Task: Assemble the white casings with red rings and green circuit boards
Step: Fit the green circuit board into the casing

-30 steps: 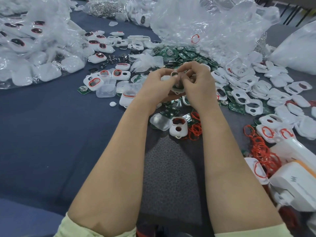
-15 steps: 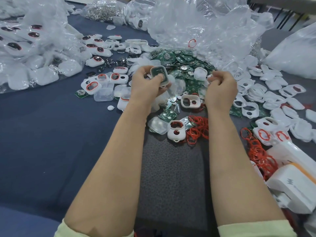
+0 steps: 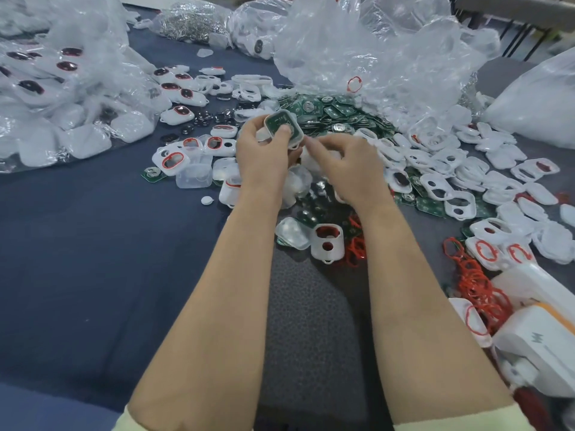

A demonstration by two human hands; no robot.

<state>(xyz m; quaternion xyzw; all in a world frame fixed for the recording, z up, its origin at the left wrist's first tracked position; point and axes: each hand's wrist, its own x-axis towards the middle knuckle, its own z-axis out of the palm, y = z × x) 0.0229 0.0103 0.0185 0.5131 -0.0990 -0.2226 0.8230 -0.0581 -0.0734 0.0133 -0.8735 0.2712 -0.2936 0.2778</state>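
left hand [image 3: 264, 154] grips white casing [image 3: 296, 140] (green circuit board [image 3: 276, 121] seated inside), held above table [image 3: 93, 244] | right hand [image 3: 345, 166] just beside it, fingers curled, contents can't tell | red rings [image 3: 476, 287] piled loose, far right

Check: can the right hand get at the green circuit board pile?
Probably yes: the green circuit board pile lies uncovered just beyond the right hand, with nothing between them, though that hand may already hold something small.

The left grip [image 3: 264, 157] covers part of the casing [image 3: 281, 122]. On the right grip [image 3: 348, 169] the fingertips [image 3: 312, 144] are blurred. The white box [image 3: 541, 346] is cut off at the edge.
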